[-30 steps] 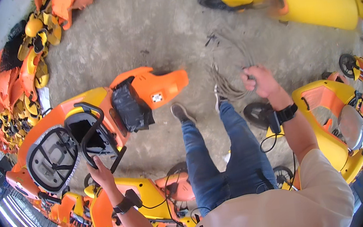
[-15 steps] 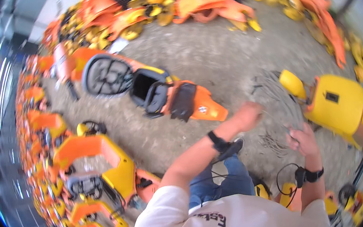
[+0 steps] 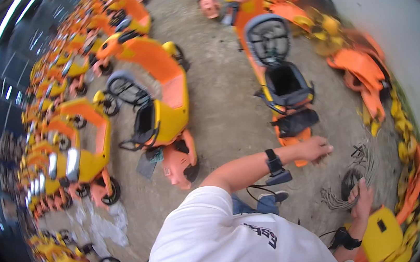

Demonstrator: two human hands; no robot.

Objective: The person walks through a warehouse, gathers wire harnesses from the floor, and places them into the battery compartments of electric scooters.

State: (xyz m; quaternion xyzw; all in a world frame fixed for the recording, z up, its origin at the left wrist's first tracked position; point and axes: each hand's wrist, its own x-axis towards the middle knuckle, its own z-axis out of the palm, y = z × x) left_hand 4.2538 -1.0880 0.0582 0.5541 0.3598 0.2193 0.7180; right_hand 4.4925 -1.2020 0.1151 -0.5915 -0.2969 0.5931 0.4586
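My left hand (image 3: pixel 315 149) is stretched out over the front end of an orange-and-yellow scooter (image 3: pixel 294 135). Its fingers are curled together; whatever they may hold is too small and blurred to make out. Lower right, my right hand (image 3: pixel 361 199) has bent fingers beside a loose bundle of grey cables (image 3: pixel 340 200). Blur hides whether it grips the cables or some small thing. A dark round object (image 3: pixel 351 182) shows among the cables, just above the right hand. The scooter's seat lid (image 3: pixel 268 40) stands raised, baring a black storage box (image 3: pixel 284 80).
Another scooter (image 3: pixel 173 91) with its seat up stands left of the middle. Rows of scooters fill the far left. Orange and yellow body panels (image 3: pixel 359 68) lie heaped along the white wall (image 3: pixel 380 21). A yellow box-like part (image 3: pixel 383 235) is at lower right.
My view has swung left, so the open-seated scooter and panel heaps now appear farther right. The left hand stays reached out; the right hand now appears lower, close by the cable bundle.
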